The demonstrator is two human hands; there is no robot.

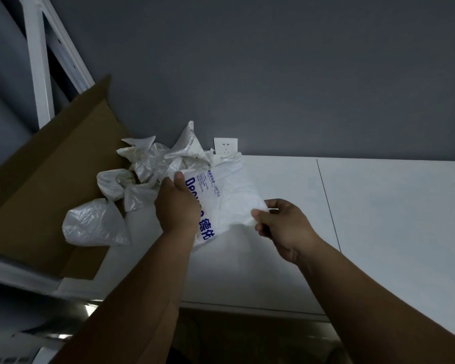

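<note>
Crumpled white plastic bag with blue lettering (229,195) held just above the near-left part of the white worktop (378,219), stretched between both hands. Left hand (177,206) grips the bag's left edge, thumb on top over the print, fingers curled under. Right hand (281,227) pinches the bag's near-right corner between thumb and fingertips. Step in hand looks like spreading the bag flat, perhaps for folding (the far edge is bunched and creased). To do it well: pull the two grips gently apart so the film goes taut without tearing, lower it onto bare worktop to the right, then smooth from the middle outward. Watch the far-left corner, which lies against the heap of crumpled translucent plastic bags (147,164) spilling from the open brown cardboard box (37,193) on the left; draw the bag clear of them first. White wall socket (225,146) sits just beyond, on the grey wall.
</note>
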